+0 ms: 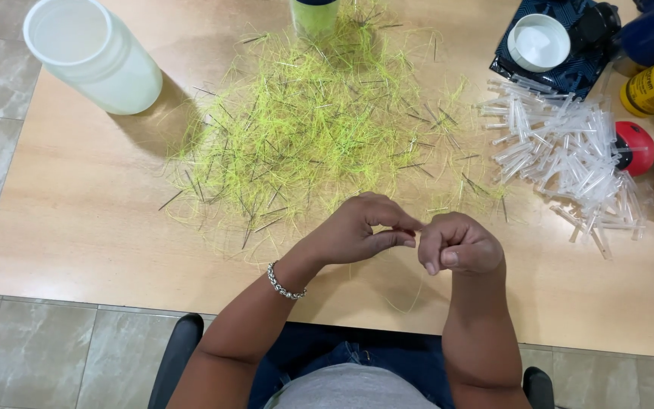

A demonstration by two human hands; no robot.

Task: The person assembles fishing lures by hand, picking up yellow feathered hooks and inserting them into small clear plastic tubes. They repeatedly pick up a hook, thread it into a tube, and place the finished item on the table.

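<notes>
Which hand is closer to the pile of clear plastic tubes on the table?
The right hand. It lies just left of and below the pile of clear plastic tubes; the left hand is farther away, beyond the right hand.

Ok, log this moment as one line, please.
left hand: pinching thin yellow-green strand | right hand: closed on same strand, fingertips meeting | strand pile: ahead on table | clear tubes: heaped right | jar: far left

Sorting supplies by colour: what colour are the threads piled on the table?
The threads are bright yellow-green, with dark ends; the head view shows them clearly.
</notes>
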